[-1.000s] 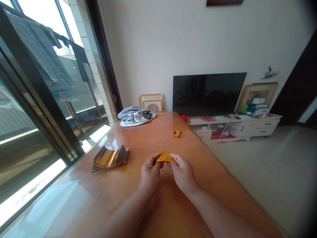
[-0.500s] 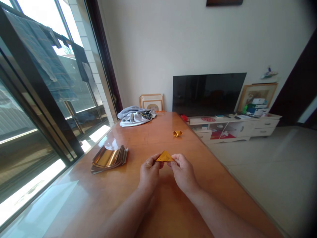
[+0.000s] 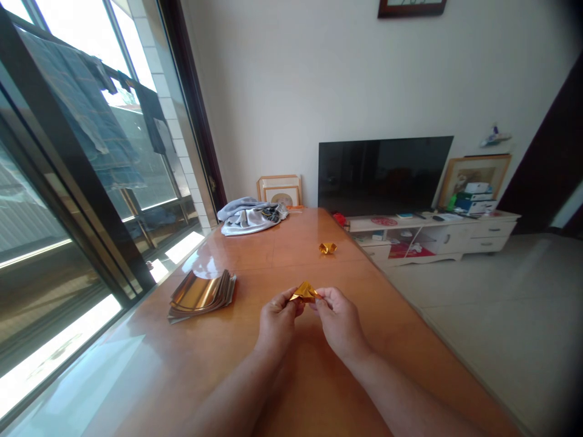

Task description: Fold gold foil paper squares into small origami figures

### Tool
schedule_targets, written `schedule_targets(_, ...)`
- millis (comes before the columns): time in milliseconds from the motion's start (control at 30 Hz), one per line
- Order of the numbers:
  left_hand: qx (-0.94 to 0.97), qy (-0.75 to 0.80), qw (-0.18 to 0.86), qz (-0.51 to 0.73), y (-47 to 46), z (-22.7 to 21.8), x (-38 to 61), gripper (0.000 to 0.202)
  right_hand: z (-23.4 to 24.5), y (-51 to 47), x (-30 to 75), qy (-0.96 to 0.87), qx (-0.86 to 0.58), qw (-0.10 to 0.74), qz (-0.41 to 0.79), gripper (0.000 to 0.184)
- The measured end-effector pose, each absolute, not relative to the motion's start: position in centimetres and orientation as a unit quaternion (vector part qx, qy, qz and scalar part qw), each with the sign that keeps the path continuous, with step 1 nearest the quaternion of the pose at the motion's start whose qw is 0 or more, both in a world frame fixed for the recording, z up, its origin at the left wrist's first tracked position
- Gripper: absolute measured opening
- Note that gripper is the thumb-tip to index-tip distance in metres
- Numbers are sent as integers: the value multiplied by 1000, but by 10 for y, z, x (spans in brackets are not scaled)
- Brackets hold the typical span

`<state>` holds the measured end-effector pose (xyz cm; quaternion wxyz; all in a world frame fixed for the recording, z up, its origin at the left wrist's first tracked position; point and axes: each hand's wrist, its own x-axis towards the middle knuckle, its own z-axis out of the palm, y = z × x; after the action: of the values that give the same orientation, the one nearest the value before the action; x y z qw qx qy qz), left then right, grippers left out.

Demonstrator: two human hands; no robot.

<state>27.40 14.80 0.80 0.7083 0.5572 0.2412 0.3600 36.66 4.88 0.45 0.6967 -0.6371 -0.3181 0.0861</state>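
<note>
A folded piece of gold foil paper [image 3: 305,292] is held just above the table between both hands. My left hand [image 3: 277,314] pinches its left corner, and my right hand [image 3: 338,315] grips the right corner between thumb and fingers. The paper has a peaked top and a creased, bulging front. Farther off, toward the table's right edge, sits a finished-looking gold paper ingot [image 3: 327,248]. A stack of gold foil sheets [image 3: 200,292], slightly curled, lies to the left of my left hand.
The brown wooden table [image 3: 218,364] has its right edge beside my right forearm. A grey cloth bundle [image 3: 250,216] lies at its far end. Beyond stand a television [image 3: 385,176] and a white cabinet [image 3: 449,238]. Glass sliding doors [image 3: 86,182] run along the left.
The gold paper has gone from a flat, smooth triangle to a creased, puffed-out shape. Both hands still grip its corners in nearly the same place. The view has tipped up slightly.
</note>
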Motion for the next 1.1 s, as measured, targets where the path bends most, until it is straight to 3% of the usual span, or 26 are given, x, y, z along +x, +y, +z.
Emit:
schedule_targets(467,598,231,691,334,150,6,274,38,5,47,371,-321,-623,704,113,30)
schedule_targets(700,580,229,698,351,146,11,272,24,-1,48,378,-294,-644,699,94,30)
schedule_targets(1100,659,259,626,326,154,7,269,34,-2,45,385,-297,-656,687,96,34)
